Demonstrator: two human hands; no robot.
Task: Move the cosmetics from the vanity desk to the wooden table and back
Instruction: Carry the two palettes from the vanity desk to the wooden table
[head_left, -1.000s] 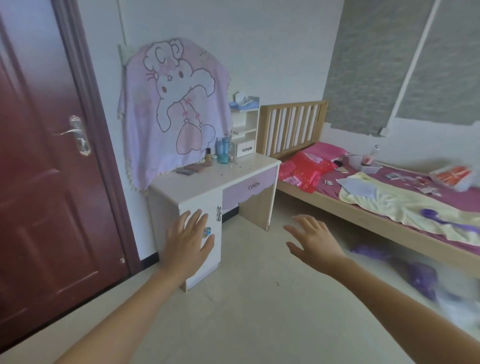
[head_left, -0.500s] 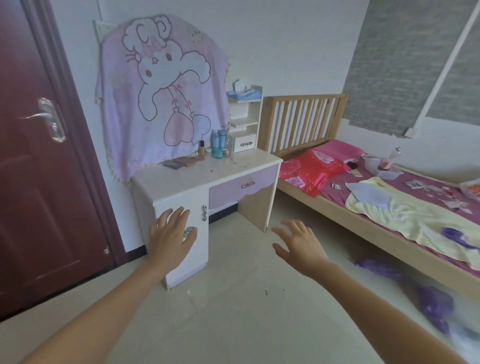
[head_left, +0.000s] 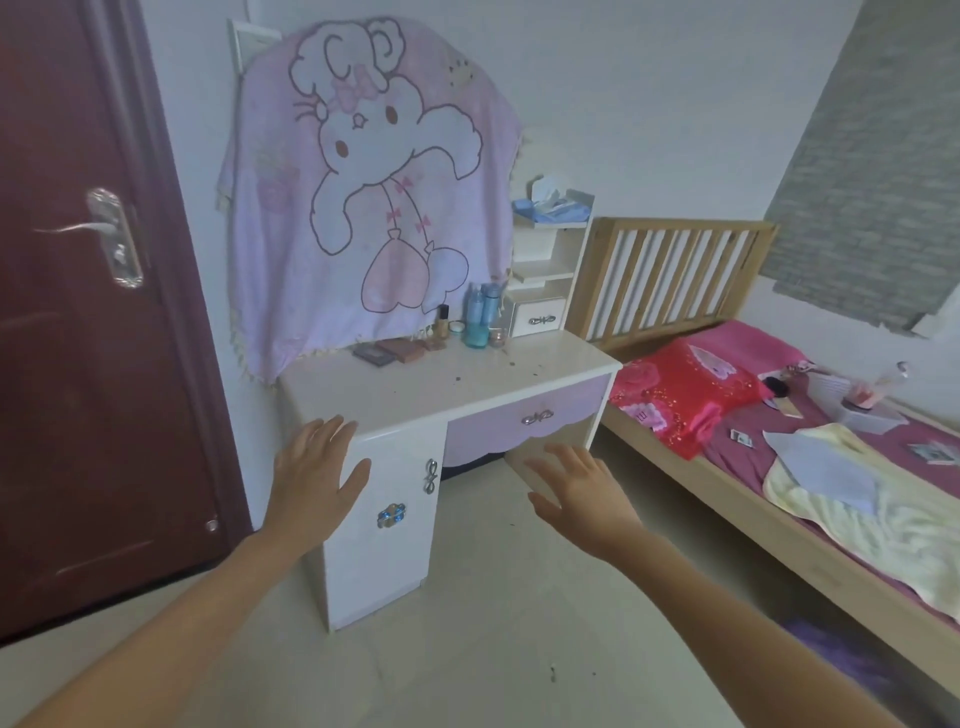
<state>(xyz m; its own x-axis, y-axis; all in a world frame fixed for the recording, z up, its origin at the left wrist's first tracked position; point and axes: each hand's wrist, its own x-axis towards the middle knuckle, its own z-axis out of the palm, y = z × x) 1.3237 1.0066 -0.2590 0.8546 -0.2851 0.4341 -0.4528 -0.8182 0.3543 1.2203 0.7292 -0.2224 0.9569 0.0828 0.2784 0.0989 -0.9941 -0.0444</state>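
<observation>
White bedroom walls are framing the vanity worktop, which is standing between a dark red door at your 9 o'clock and a wood-framed bed at your 3 o'clock. You are holding both hands out before it and carrying nothing. Your left hand, fingers straight and spread, is hovering at the worktop's 7 o'clock corner; touch or gap cannot be told. Your right hand, spread likewise, is hanging in the air at 5 o'clock, below the lilac drawer.

The cosmetics are all sitting along the worktop's back edge. Two flat palettes are lying side by side at 11 o'clock. A foundation bottle and a small jar are at 12, and two teal bottles are standing close together at 1.

By my reading, you are on the first leg, with nothing picked up yet, and the wooden table is not showing. The next move is calling for a reach across the bare front to that back row. Take the upright bottles by the body without toppling their neighbours.

As for containers, the shelf tower at 2 o'clock is carrying a tissue pack on top. Its little drawer, the lilac drawer and the cupboard door are all sitting shut, hiding whatever is inside. On the bed, a white tray is holding a bottle and something pink.
</observation>
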